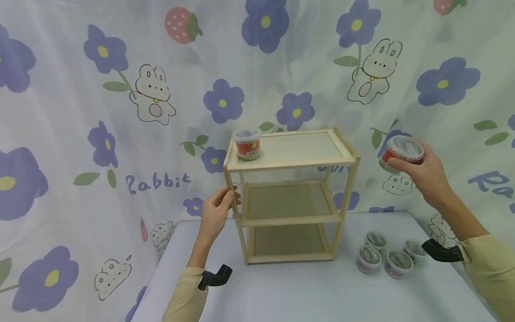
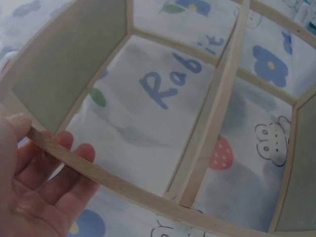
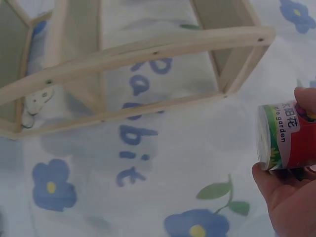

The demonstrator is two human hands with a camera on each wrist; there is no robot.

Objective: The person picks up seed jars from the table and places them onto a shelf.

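My right hand (image 1: 432,174) grips a tub with a clear lid and a red and green label (image 1: 388,156), raised to the right of the shelf. In the right wrist view the label of this tub (image 3: 291,136) reads "little garden". A wooden three-tier shelf (image 1: 297,167) stands in the middle of the table. On the left of its top tier sits a similar red-labelled tub (image 1: 248,145). My left hand (image 1: 217,208) holds the shelf's front left post; in the left wrist view the thumb and fingers (image 2: 85,153) wrap around this post (image 2: 118,185).
Several lidded tubs (image 1: 398,264) stand close together on the white table (image 1: 306,290), right of the shelf. A cloth printed with flowers and rabbits (image 1: 257,67) hangs behind the shelf and along the sides. The middle tier (image 1: 287,201) and lower tier sit below the top one.
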